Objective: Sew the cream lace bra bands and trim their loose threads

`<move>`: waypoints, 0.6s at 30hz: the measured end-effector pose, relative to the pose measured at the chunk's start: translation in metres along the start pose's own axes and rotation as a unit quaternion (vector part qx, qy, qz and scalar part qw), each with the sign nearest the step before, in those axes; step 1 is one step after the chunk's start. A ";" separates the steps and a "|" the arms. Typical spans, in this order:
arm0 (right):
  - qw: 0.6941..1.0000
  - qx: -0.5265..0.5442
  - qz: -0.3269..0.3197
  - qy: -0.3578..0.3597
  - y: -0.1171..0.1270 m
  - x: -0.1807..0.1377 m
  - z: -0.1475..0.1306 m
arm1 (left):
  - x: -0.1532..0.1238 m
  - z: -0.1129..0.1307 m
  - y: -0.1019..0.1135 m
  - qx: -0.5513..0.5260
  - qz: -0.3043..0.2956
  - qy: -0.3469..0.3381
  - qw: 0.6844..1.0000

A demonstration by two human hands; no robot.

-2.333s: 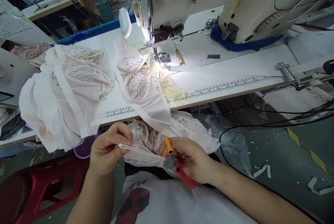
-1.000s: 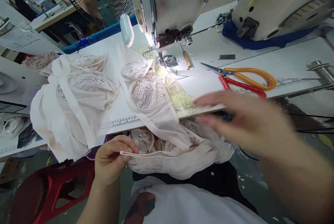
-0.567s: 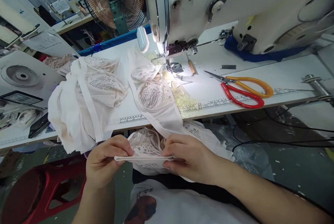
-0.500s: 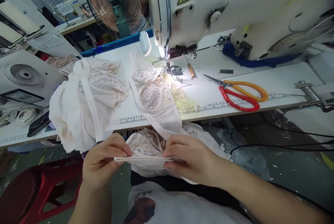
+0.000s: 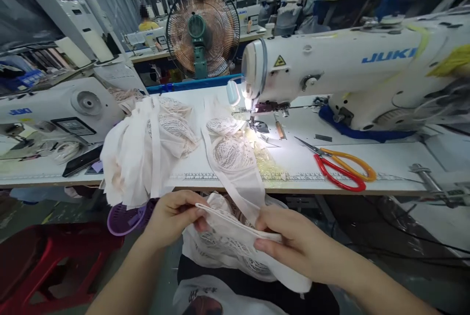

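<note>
A pale lace bra (image 5: pixel 228 244) is stretched between my two hands over my lap, just off the table's front edge. My left hand (image 5: pixel 171 219) pinches one end of its folded edge between thumb and fingers. Farther along that edge, my right hand (image 5: pixel 293 239) grips it the same way, with the band hanging below. Another lace bra (image 5: pixel 235 156) lies by the needle of the white sewing machine (image 5: pixel 330 65), its strap end drooping over the table edge behind my right hand. To the left is a heap of similar bras (image 5: pixel 128 158).
Red-and-orange-handled scissors (image 5: pixel 345 173) lie right on the white table (image 5: pixel 293 173). A small wooden-handled tool (image 5: pixel 279 129) is near the needle. A fan (image 5: pixel 202 31) stands behind. Below left are a purple basket (image 5: pixel 127 219) and a red stool (image 5: pixel 66 256). A second machine (image 5: pixel 62 109) stands left.
My view has lifted, showing more of the room. The held edge, level before, now slants down to the right; my left hand is higher than my right, and more band hangs below.
</note>
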State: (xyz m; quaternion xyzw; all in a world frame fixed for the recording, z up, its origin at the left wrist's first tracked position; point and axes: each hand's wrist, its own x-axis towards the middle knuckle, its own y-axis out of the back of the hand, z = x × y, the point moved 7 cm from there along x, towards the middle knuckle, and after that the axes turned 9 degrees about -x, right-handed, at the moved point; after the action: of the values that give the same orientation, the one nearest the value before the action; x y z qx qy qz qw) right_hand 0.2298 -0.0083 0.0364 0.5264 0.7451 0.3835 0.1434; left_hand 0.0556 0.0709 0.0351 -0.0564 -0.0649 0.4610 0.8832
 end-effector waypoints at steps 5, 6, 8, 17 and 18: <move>0.980 0.151 -0.114 -0.053 -0.021 -0.007 0.018 | 0.001 -0.018 -0.014 -0.103 -0.056 0.067 0.991; 0.976 0.163 -0.130 -0.057 -0.025 -0.008 0.020 | 0.000 -0.020 -0.017 -0.108 -0.065 0.086 0.988; 0.975 0.157 -0.148 -0.057 -0.028 -0.010 0.022 | -0.002 -0.023 -0.021 -0.100 -0.082 0.120 0.984; 0.972 -0.050 -0.172 0.149 -0.028 -0.024 -0.021 | -0.026 -0.004 -0.059 0.114 -0.372 0.020 0.921; 0.971 -0.052 -0.176 0.156 -0.030 -0.028 -0.023 | -0.035 -0.010 -0.065 0.075 -0.404 0.031 0.911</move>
State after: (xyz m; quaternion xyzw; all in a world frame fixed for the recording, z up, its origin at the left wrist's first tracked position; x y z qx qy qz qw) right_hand 0.2064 -0.0471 0.0248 0.3125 0.8182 0.4679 0.1183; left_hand 0.0901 0.0050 0.0334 0.0267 -0.0197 0.0660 0.9973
